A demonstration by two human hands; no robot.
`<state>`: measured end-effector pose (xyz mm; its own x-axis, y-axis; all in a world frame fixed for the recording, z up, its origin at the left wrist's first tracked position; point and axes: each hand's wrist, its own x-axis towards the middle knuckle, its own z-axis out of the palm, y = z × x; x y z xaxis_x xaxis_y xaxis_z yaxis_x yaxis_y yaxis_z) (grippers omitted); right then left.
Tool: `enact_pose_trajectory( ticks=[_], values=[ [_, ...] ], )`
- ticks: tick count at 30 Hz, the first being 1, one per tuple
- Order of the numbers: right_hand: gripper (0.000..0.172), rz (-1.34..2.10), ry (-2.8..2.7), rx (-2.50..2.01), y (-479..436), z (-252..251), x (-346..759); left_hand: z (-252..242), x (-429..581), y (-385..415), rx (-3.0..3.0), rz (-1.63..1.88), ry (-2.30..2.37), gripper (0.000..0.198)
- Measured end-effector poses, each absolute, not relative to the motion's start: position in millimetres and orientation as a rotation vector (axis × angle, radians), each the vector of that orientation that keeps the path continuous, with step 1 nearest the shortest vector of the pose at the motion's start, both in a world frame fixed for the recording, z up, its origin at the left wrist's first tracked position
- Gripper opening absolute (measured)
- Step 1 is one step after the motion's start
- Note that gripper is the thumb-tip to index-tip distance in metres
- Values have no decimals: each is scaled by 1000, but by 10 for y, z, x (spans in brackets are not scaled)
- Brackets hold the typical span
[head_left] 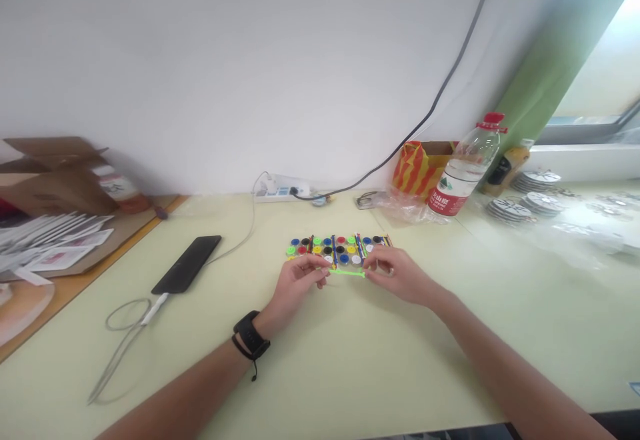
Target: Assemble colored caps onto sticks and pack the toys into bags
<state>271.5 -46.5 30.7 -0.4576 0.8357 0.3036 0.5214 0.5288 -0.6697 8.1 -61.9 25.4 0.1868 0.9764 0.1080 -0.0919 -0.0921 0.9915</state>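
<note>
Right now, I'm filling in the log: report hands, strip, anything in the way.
Left hand and right hand pinching opposite ends of green strip. Colored discs close beyond, possibly in the way.

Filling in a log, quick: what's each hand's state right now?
Left hand: closed, fingertips pinching one end of the thin green strip.
Right hand: closed, fingertips at the strip's other end, apparently pinching it.
</note>
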Motion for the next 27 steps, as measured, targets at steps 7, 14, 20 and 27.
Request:
enact_pose_trajectory(
  ticks=[7,14,20,27],
  values=[
    [20,1037,-2122,-1042,-640,227,2384,236,72,-620,1348,1183,997,17],
    [38,1435,-1723,-968,-572,365,2528,202,84,-622,1386,1129,1009,25],
    [35,1648,-1728,-987,-591,361,2539,217,38,-624,1556,885,958,25],
    [23,1691,-1677,-1120,-567,255,2504,269,36,-643,1891,810,1038,20]
  ],
)
